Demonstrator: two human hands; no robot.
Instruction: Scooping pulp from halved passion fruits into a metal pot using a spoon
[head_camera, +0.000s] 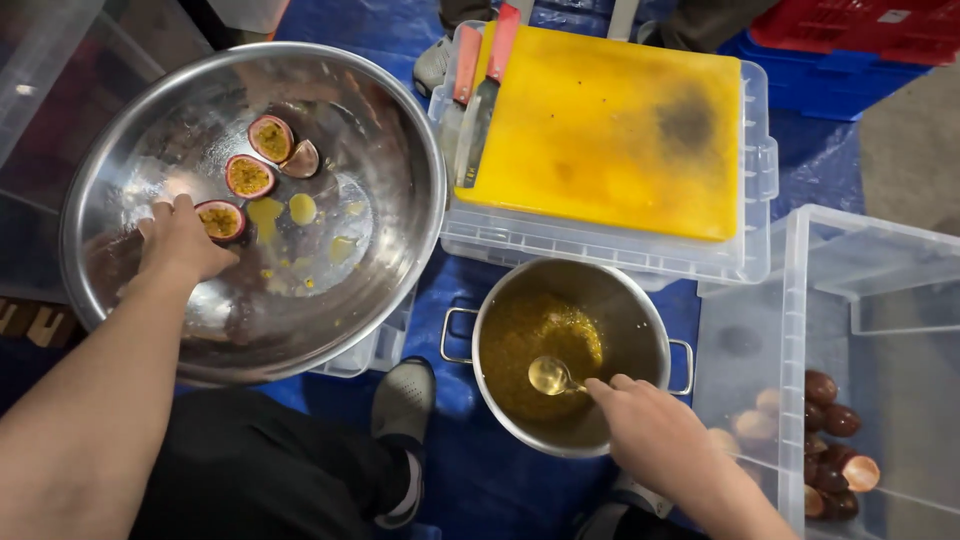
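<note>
A: What was the biggest thing there?

B: A wide, round stainless-steel bowl (400, 130) at the person's left, holding four halved purple passion fruits. Beyond it lay a yellow rectangular plastic cutting board (610, 130) on a clear plastic crate (600, 255), with two red-handled knives (480, 90) on the board's left edge. To the right stood a clear plastic bin (880, 280) with whole dark passion fruits (825, 440).

A: And nearer in?

B: A round steel pot with side handles (640, 300), holding seedy yellow pulp (530, 345).

A: The hands?

B: The left hand (180, 240) reached into the bowl, fingers curled loosely, tips touching the nearest passion fruit half (222, 220). That half lay just right of the fingertips, cut face up; being round, it had no real long axis. I couldn't tell whether it was properly gripped. The right hand (650, 425) was closed on a small metal spoon (555, 375), bowl in the pulp, handle running right toward the palm.

A: Which hand was nearer the fruit?

B: The left, clearly.
</note>
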